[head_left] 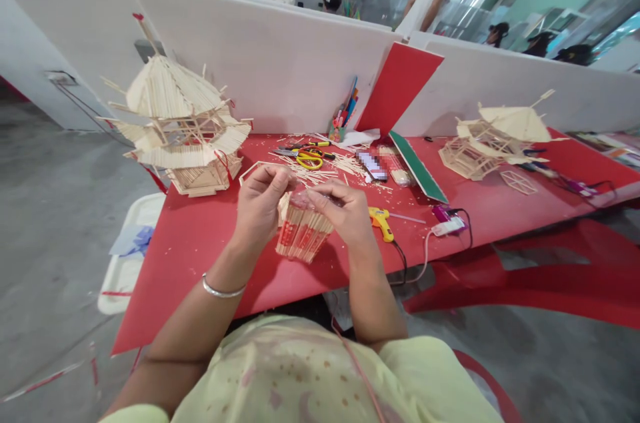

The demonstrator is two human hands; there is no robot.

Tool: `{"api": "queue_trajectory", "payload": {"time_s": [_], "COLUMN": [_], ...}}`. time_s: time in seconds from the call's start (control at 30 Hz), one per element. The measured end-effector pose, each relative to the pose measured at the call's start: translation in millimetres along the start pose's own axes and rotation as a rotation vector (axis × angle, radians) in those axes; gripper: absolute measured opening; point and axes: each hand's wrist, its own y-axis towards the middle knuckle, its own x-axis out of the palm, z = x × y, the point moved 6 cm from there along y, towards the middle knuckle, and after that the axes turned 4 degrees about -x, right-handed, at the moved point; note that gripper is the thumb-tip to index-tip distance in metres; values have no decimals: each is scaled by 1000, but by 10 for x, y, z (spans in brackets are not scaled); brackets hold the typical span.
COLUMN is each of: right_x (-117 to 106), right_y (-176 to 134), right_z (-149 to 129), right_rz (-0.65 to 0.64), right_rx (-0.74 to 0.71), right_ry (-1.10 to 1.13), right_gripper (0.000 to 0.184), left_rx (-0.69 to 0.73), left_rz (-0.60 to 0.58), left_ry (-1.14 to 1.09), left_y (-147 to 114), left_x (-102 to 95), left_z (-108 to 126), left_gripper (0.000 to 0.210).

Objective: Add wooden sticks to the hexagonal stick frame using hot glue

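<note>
head view: stick pack [306,234] held up over red tabletop [195,223], just left of yellow glue gun [381,219]. best handled by easing wrapper [301,198] gently, top end upward, so nothing spills or snaps. right grip [350,209] narrow, pinching wrapper at top. left grip [263,203] closed, thumb to fingers, beside same end; cannot tell whether it catches wrapper.

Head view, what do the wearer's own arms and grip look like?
Short, pale yellow sleeves leave the forearms bare. The left grip and right grip are ungloved; a silvery bangle circles the left wrist; none shows on the right wrist.
</note>
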Motion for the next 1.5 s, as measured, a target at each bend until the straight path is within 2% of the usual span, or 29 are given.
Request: {"api": "queue_trajectory", "payload": {"time_s": [0.07,0.13,0.23,0.4,0.5,0.57,0.7,0.77,0.9,1.0,1.03,1.1,1.17,1.23,1.4,1.5], "right_x": [-10,-7,3,1,-7,-24,21,72,165,206,204,194,204,243,347,353], "right_y": [-5,-9,-2,-11,-35,-35,32,72,104,66,50,19,-4,-13,2,-15], "right_z": [-26,-43,-71,-66,36,131,189,167,80,7,-6,-15,-20,-40,-156,-213], "right_rz": [47,61,59,64,15,-39,-264,-323,-274,-232,-212,-187,-203,-255,-365,-393], "right_rx": [-22,-38,-55,-30,39,98,51,11,-14,-65,-77,-93,-96,-103,-168,-228], "right_ry": [11,38,55,110,214,265,216,160,41,0,-7,-1,19,28,-16,-38], "right_gripper": [12,10,10,17,28,35,32,30,20,23,24,24,23,23,26,26], "left_rx": [55,55,9,-78,-159,-165,-78,-2,145,307,366,405,333,234,30,24], "left_rz": [-37,-138,-239,-116,-60,-44,-36,-18,30,102,79,-118,-351,-489,-666,-712], "left_ry": [163,298,323,85,-52,-79,1,71,208,355,438,624,716,740,663,586], "left_y": [1,-20,-60,-43,-13,6,23,3,-91,-166,-180,-175,-144,-98,-32,-59], "left_x": [-14,18,81,91,65,36,-9,-11,8,-64,-76,-41,-18,-26,-33,-103], "left_z": [79,102,73,-57,-177,-224,-261,-252,-182,-21,46,132,173,228,290,294], "left_gripper": [27,25,19,20,23,25,23,18,19,27,29,32,33,33,41,41]}}
